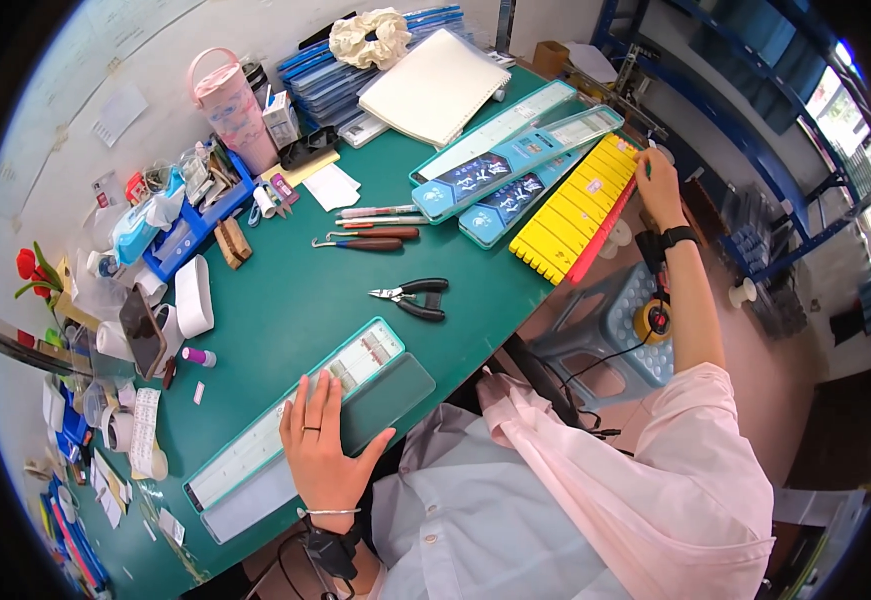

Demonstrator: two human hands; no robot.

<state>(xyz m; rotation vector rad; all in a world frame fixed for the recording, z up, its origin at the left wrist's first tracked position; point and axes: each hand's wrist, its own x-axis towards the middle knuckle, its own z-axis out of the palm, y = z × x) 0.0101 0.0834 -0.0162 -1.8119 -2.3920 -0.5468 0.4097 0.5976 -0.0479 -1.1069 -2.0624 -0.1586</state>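
Your left grip (325, 450) lay open, fingers spread over the teal-rimmed case (230, 472) on the desk (295, 290); light, steady pressure suited it. Your right grip (660, 187) reached the yellow board (575, 212); its closure couldn't be told, but careful fingertips served best.

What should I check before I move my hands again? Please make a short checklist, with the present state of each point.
1. Case open: ok, its lid lies out toward the person.
2. Left hand on the case: ok, fingers spread.
3. Right hand at the yellow board: ok, at its far end.
4. Right hand free of small items: cannot tell, the fingertips are too small to see.
5. Space between case and yellow board free: not ok, pliers lie there on the table.
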